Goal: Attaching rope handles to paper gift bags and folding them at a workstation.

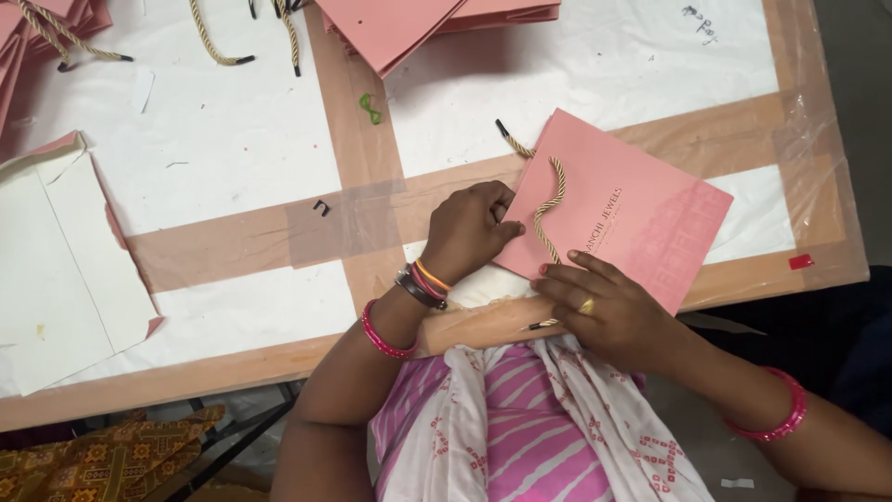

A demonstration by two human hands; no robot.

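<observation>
on the left of the table lies a flat white sheet of card with pink edges, well away from the hands. near the middle sit a small green scrap and a tiny black clip on the brown tape. then comes the left hand — its fingers are curled in and pinch the near left edge of the pink paper bag. the bag lies flat on the table, tilted like a diamond, close to the person's body. a gold rope handle loops across it, with one black tip poking out at the top corner. the right hand lies on the bag's bottom edge, fingers spread flat and pressing, with the rope's other end just under them. the bag looks light and thin — stiff enough to stay flat, but easy to bend or crease, so the edges seem the best place to hold it. the rope looks soft and floppy. more pink bags are stacked at the top.
</observation>
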